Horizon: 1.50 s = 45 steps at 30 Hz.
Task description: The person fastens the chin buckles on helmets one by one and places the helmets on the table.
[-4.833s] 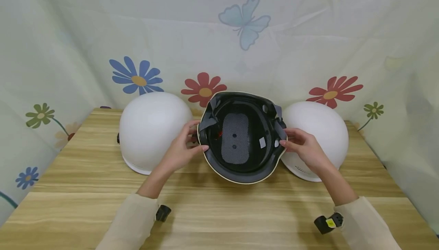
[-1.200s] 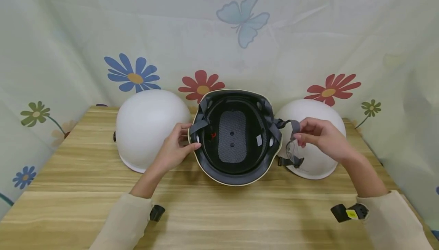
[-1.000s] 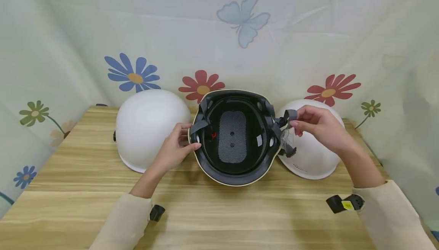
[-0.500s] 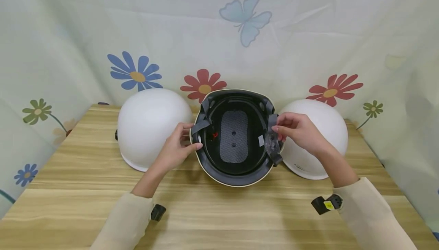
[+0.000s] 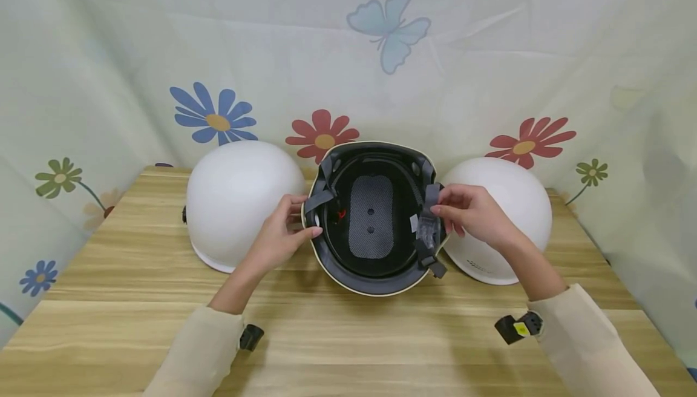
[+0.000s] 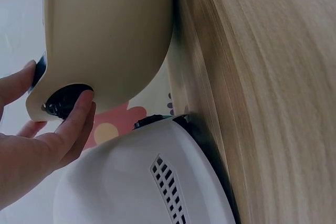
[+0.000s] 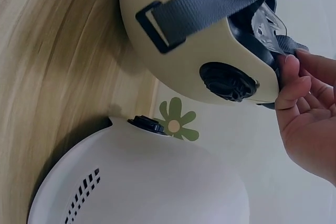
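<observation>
A helmet lies upside down on the table, its black padded inside facing up and its shell beige in the wrist views. My left hand grips its left rim, thumb on the inner edge and fingers outside, touching a black round side fitting. My right hand pinches a grey chin strap at the right rim. The strap hangs down across the padding, with clear plastic around part of it. A black slider buckle shows at the strap's loose end in the right wrist view.
White helmets stand dome up on either side, one at left and one at right, both close to the middle one. Behind the wooden table hangs a flowered curtain. Black wrist cameras sit at both sleeves.
My right hand let go of the rim, took the chin strap outside the helmet, and moved left, bringing it over the right rim. My left hand kept its grip on the left rim.
</observation>
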Tool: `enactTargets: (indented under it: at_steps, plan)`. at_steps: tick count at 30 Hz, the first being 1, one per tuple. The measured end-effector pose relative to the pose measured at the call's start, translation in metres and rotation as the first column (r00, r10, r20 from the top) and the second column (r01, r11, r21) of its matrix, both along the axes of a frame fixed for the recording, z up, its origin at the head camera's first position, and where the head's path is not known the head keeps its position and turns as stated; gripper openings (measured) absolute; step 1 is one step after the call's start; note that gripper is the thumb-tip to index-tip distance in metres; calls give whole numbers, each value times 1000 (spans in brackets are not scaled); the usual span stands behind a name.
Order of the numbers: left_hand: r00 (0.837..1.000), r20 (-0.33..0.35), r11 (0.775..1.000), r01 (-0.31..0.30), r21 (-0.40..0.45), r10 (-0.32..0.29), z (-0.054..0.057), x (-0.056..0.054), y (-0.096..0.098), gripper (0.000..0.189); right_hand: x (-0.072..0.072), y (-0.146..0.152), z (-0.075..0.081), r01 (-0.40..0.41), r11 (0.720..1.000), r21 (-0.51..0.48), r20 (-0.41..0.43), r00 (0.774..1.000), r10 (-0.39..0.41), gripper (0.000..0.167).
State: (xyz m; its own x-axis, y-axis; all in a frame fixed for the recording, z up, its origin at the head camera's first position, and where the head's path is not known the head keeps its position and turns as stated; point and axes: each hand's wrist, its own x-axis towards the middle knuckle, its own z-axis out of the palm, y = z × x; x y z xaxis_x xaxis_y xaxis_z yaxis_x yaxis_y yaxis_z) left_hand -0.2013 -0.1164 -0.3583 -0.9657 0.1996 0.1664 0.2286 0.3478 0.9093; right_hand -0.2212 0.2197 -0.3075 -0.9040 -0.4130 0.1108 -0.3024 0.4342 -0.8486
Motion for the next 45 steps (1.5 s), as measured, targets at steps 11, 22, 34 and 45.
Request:
enactTargets:
  at_steps: [11,22,34,45]
  plan:
    - [1000,-4,1000,-4,7,4,0,0,0,54,5,3,-6,-48,999,-8,32,998,48,9]
    - [1000,-2,1000,-12,11,12,-1,1,0,54,3,-7,1,-59,998,21,2,998,59,10]
    - [1000,-25,999,4,37,-3,-1,1,3,54,9,-7,-4,-31,999,-9,54,998,32,18]
    - [1000,-23,1000,-5,29,5,-3,-1,2,53,30,13,-18,-1,999,-54,-58,998,-2,18]
